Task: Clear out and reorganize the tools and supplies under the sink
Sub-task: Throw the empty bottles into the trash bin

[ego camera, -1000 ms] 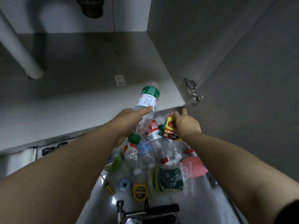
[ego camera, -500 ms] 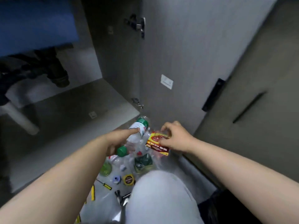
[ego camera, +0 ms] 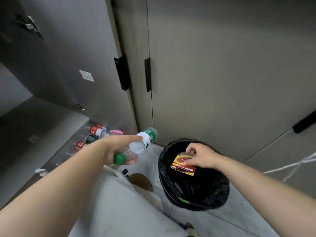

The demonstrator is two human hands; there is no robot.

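Nearest, a pale-trousered knee (ego camera: 119, 202) fills the lower frame, and past it the right hand (ego camera: 201, 157) pinches a red and yellow packet (ego camera: 183, 165) between thumb and fingertips over the open mouth of a black-lined bin (ego camera: 196, 190). To its left, the left hand (ego camera: 118, 149) is wrapped around a clear bottle (ego camera: 143, 142) with a green cap, held tilted with the cap towards the person. Farther back, more bottles (ego camera: 94, 134) lie on the floor by the open cabinet door (ego camera: 68, 57)
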